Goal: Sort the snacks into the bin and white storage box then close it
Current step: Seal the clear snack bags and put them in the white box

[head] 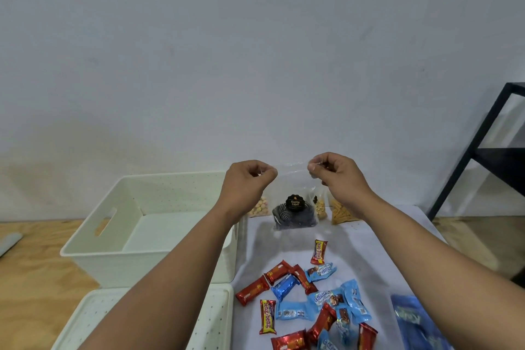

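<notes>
My left hand [246,179] and my right hand [332,172] each pinch a top corner of a clear snack pouch [294,207] with dark cookies and a black label, holding it upright above the table's far side. The white storage box [133,207] stands open and empty to the left. Its white lid [210,321] lies flat in front of it, partly under my left forearm. Several red, blue and light-blue wrapped snack bars [309,298] lie scattered on the white cloth [369,250].
Other clear pouches stand behind the held one: round pastel snacks [259,208], pale nuts [321,206], yellow sticks [341,212]. A blue plastic bag [417,324] lies at the front right. A black metal shelf frame [483,150] stands at the right. Wooden tabletop [34,278] at left.
</notes>
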